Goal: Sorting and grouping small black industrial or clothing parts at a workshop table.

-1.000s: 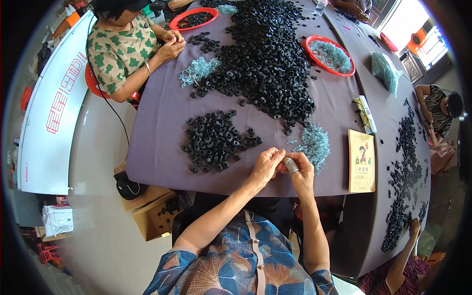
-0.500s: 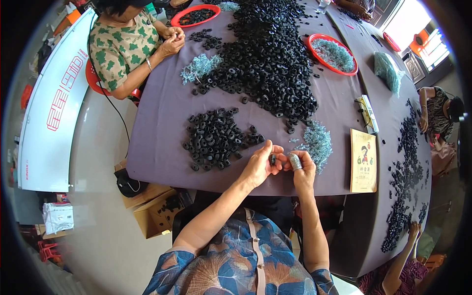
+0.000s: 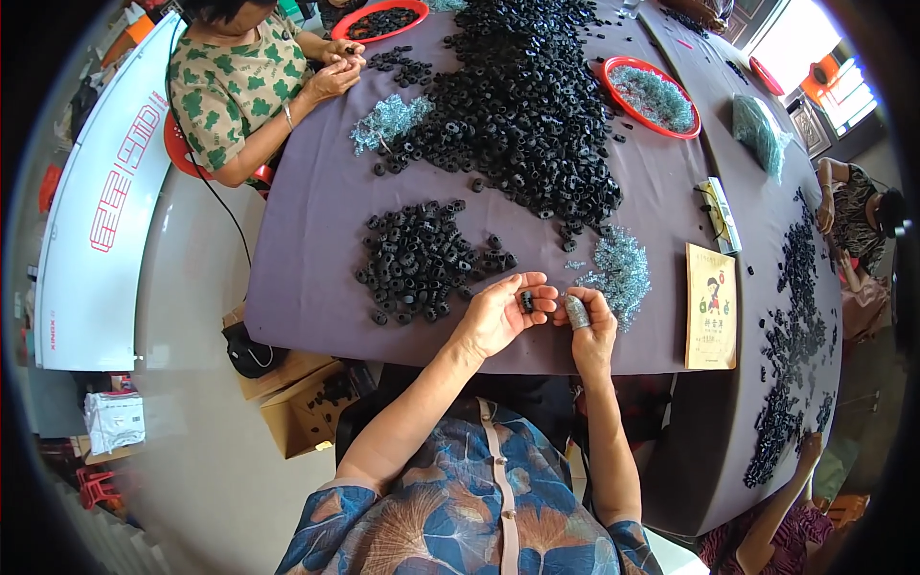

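Note:
My left hand (image 3: 494,316) is closed on a small black plastic part (image 3: 527,302), held between its fingers above the table's near edge. Beside it my right hand (image 3: 594,345) pinches with thumb and fingertips; whatever is between them is too small to make out. A silvery wrap (image 3: 577,311) covers one of that hand's digits. Just past my right hand lies a heap of small clear bluish pieces (image 3: 623,278). To the left of my hands sits a pile of small hollow black parts (image 3: 417,264), and a far larger black heap (image 3: 527,125) spreads behind.
A red tray (image 3: 682,129) of bluish pieces and a yellow booklet (image 3: 710,307) are on the right, near a power strip (image 3: 719,216). Another person (image 3: 244,86) works at the left edge by a second red tray (image 3: 422,11). A cardboard box (image 3: 292,426) stands on the floor.
My hands stay close together with only slight finger shifts; the left has moved a little to the left. The person at left has changed the pose of their hands slightly.

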